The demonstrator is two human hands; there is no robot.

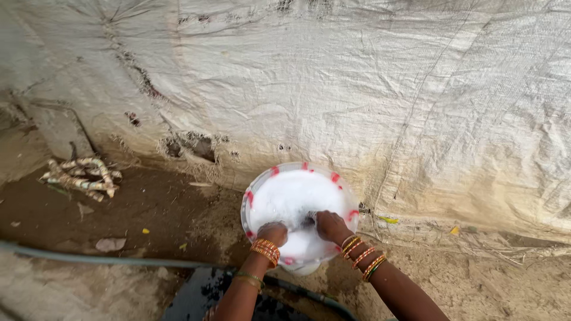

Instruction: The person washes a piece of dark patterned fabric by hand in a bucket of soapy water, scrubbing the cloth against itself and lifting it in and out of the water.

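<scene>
One white basin (297, 196) of foam is entered by two hands: left hand (272, 233) and right hand (331, 226), both clenched on something dark and unclear; one hose (89, 259) lies near.

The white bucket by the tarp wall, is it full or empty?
Full. The white bucket is filled almost to its red-marked rim with white suds, and the left hand and right hand are dipped into the foam.

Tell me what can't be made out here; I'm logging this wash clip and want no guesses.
Head view:
- Fingers of left hand and right hand: sunk in foam.
- Whatever they grip: hidden by foam in the white tub.
- Hose: both ends cut off by the frame.
</scene>
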